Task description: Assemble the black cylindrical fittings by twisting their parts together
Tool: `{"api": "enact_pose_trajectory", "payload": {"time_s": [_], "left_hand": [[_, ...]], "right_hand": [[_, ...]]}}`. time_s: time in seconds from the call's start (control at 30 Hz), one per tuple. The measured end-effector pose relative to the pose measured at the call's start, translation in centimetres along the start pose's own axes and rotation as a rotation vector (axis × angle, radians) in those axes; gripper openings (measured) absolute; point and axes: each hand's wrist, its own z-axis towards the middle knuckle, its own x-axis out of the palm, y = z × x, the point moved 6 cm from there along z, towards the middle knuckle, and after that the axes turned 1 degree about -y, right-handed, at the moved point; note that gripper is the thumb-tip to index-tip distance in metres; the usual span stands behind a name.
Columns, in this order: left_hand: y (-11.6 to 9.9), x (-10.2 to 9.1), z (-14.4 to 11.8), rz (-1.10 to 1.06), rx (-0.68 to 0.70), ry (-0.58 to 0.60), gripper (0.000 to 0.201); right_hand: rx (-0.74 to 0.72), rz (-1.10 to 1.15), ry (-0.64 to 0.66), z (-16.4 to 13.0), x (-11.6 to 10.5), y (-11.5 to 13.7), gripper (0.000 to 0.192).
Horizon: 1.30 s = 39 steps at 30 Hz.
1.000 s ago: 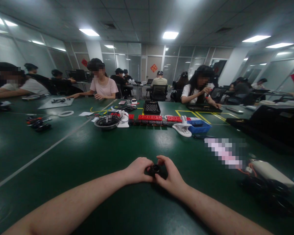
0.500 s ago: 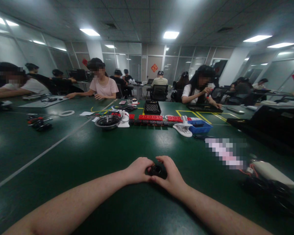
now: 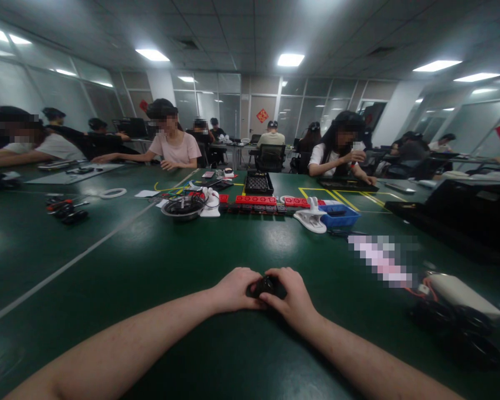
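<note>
Low over the green table, my left hand (image 3: 236, 290) curls around a small, dark, rounded part (image 3: 266, 285), whose exact kind I cannot make out. From the other side my right hand (image 3: 294, 294) closes on the same part, its thumb in front and its index finger over the top. The fingertips of both hands nearly meet around it, and they hide much of its lower edge. It looks glossy black and roughly cylindrical at the top.
Ahead lie red power strips (image 3: 256, 200), a blue bin (image 3: 340, 215), a white clamp (image 3: 312, 218), a round dish with cable (image 3: 182, 208) and a black tray (image 3: 259, 183). Screwdrivers (image 3: 66, 210) lie left; black round items (image 3: 458, 328) lie right. Co-workers sit across the table.
My right thumb and fingers have moved in over the black part. Its ring-shaped opening, visible before, is now covered or turned away. My left hand stays nearly still.
</note>
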Motion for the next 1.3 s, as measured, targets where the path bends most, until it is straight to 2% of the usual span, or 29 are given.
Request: {"api": "enact_pose_trajectory", "payload": {"time_s": [0.23,0.37,0.57,0.7,0.83,0.97,1.17,1.3], "left_hand": [[-0.3,-0.5,-0.1,-0.035,-0.011,0.011,0.037],[-0.3,-0.6,-0.2,-0.058,-0.021,0.013,0.039],[-0.2,-0.5,-0.2,-0.085,-0.014,0.018,0.039],[-0.3,-0.5,-0.2,-0.086,-0.015,0.030,0.039],[-0.3,-0.8,-0.4,-0.085,-0.054,0.026,0.038],[0.0,-1.2,-0.5,-0.071,-0.098,-0.046,0.039],[0.3,-0.9,-0.4,-0.063,-0.116,-0.041,0.041],[0.4,-0.9,-0.4,-0.062,-0.115,-0.037,0.041]], "right_hand": [[0.139,0.148,-0.214,-0.4,-1.0,-2.2,0.029],[0.117,0.158,-0.191,-0.1,-1.7,-2.6,0.035],[0.108,0.111,-0.174,0.5,-3.3,-3.1,0.029],[0.151,0.096,-0.073,0.8,-3.3,-3.7,0.029],[0.154,0.040,0.133,0.9,-2.9,-3.9,0.027],[0.116,-0.104,0.343,0.6,-2.4,-4.2,0.026],[0.082,-0.135,0.361,0.4,-2.5,-4.7,0.028],[0.093,-0.102,0.344,0.6,-2.7,-4.5,0.038]]}}
